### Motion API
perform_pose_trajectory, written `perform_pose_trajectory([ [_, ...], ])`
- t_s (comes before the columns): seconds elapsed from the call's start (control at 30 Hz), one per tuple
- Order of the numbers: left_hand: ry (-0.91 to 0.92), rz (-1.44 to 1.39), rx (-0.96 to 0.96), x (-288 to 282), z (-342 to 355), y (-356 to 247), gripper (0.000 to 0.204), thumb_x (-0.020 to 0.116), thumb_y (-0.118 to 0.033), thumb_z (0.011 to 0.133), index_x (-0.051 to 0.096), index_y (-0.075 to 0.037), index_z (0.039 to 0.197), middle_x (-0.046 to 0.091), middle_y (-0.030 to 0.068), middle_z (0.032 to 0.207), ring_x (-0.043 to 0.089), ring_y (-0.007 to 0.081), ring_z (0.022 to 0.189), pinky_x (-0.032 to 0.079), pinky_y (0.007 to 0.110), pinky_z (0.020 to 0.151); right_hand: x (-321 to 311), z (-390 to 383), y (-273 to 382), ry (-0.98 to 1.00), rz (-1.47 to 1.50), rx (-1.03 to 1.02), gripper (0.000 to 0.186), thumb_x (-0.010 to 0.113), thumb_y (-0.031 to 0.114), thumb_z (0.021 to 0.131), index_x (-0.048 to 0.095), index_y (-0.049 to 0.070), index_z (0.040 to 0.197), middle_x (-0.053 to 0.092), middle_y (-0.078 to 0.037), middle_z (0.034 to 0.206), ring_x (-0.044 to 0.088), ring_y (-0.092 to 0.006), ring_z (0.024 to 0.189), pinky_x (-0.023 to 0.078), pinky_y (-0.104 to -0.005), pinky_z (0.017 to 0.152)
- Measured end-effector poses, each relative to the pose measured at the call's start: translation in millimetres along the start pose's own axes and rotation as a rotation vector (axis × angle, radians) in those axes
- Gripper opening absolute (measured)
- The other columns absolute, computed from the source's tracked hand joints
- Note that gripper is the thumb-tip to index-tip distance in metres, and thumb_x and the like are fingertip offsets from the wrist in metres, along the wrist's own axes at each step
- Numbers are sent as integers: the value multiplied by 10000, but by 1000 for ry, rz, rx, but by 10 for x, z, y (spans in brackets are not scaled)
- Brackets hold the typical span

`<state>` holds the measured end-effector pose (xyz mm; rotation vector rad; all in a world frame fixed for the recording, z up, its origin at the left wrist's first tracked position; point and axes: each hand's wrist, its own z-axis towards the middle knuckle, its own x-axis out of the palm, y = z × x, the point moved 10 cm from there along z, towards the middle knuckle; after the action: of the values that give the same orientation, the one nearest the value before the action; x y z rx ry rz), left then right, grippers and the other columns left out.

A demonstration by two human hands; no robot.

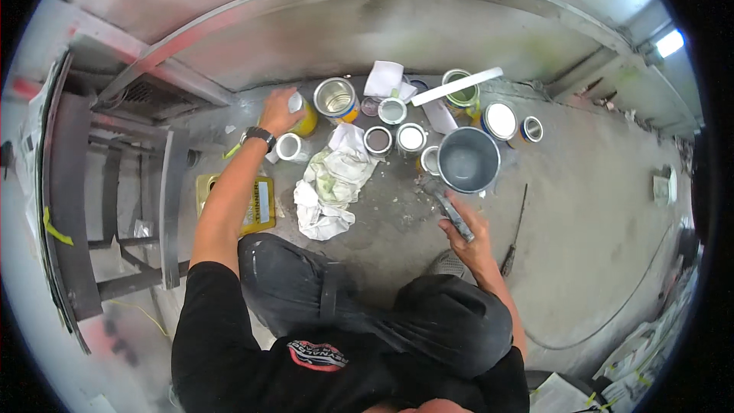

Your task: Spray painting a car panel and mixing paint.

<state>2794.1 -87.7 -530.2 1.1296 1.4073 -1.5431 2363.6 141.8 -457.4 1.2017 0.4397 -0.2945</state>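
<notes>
At the back left, my left hand (280, 112) is closed around the side of a yellow container (306, 121) with a pale top. My right hand (467, 231), nearer to me, grips the grey handle of a paint-crusted tool (453, 214). It looks like a paint brush, its far end low by the floor. Just beyond that end stand a large grey pot (469, 159) and a small white-topped can (430, 160). Next to my left wrist is a white-rimmed jar (290, 147). A crumpled, stained white rag (336, 172) lies between my hands.
Several open paint cans, one silver (336, 97), line the back wall. A white stick (459, 86) lies across a green-rimmed can (461, 99). A yellow thinner can (260, 206) sits under my left forearm. Left is a dark frame stand (172, 206); right, a thin rod tool (516, 229).
</notes>
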Motion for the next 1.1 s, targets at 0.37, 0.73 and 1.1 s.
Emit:
perform_pose_trajectory([
  [0.37,-67,-40,-101,-75,-14,42,532,819,-217,707,635,-79,1187,633,240,1132,601,429,1075,483,480,968,-38,13,76,24,-16,74,553,821,59,783,617,16,1295,711,-208,1057,707,-357,962,543,-392,858],
  [0.73,-155,-448,-50,-573,-112,-187,621,824,-257,766,578,-2,1276,646,182,1249,629,268,1134,496,373,970,-591,294,-372,-288,578,702,507,557,472,1012,610,-21,1120,679,-108,865,553,-136,451,434,-266,393],
  [1.1,-40,-528,65,-1030,-278,-1333,598,809,-196,815,549,-46,1333,619,71,1274,590,185,1146,486,355,941,-849,609,-448,-347,552,654,448,624,447,983,644,1,1023,693,-89,803,559,-127,448,450,-267,397],
])
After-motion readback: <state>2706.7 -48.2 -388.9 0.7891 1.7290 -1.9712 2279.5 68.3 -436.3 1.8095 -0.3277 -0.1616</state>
